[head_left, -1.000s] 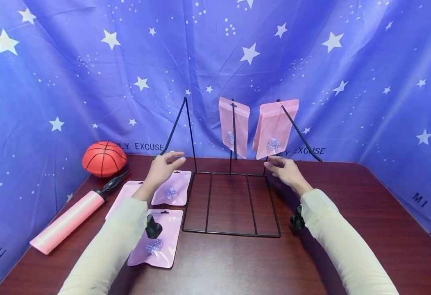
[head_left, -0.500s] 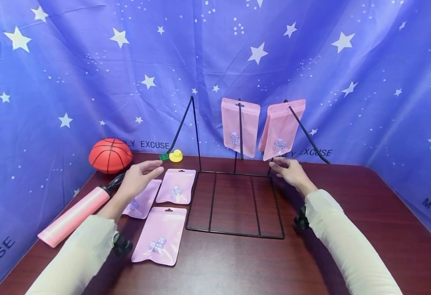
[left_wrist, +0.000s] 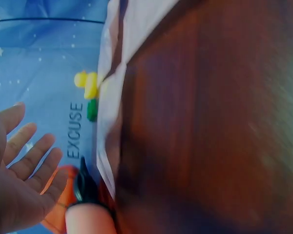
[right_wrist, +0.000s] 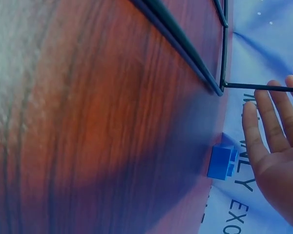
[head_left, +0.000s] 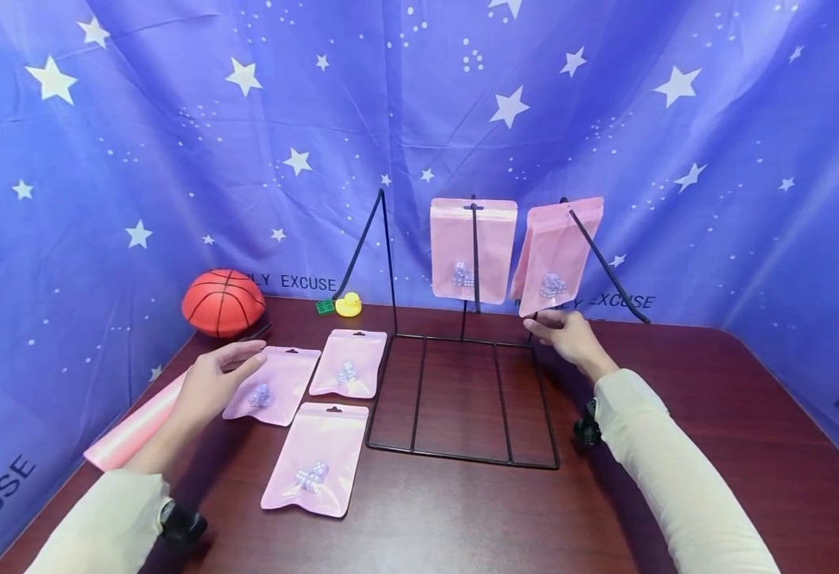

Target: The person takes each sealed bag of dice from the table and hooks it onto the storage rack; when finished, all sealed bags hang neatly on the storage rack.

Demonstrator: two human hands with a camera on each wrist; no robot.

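My left hand (head_left: 211,387) hovers by the left edge of a pink zip pouch (head_left: 285,381) of small dice, its relaxed fingers holding nothing. Two more such pouches lie flat, a back pouch (head_left: 332,359) and a front pouch (head_left: 328,434). Beside them stands a black wire display rack (head_left: 419,391) with three slanting hooks. Pink pouches hang from its middle hook (head_left: 450,243) and right hook (head_left: 552,255); the left hook bears none. Just under the right hanging pouches is my right hand (head_left: 569,341), fingers loosely extended near the rack's upright, with nothing gripped.
At the left lie a pink hand pump (head_left: 128,434), partly behind my left arm, and a red basketball (head_left: 223,303). A yellow rubber duck (head_left: 348,304) and a green block (head_left: 325,307) sit at the back. A blue block (right_wrist: 219,162) shows in the right wrist view.
My left hand has moved left and down, from near the rack's left hook to the left pouch. The middle hanging pouch has swung round to face forward. My right hand has barely moved.
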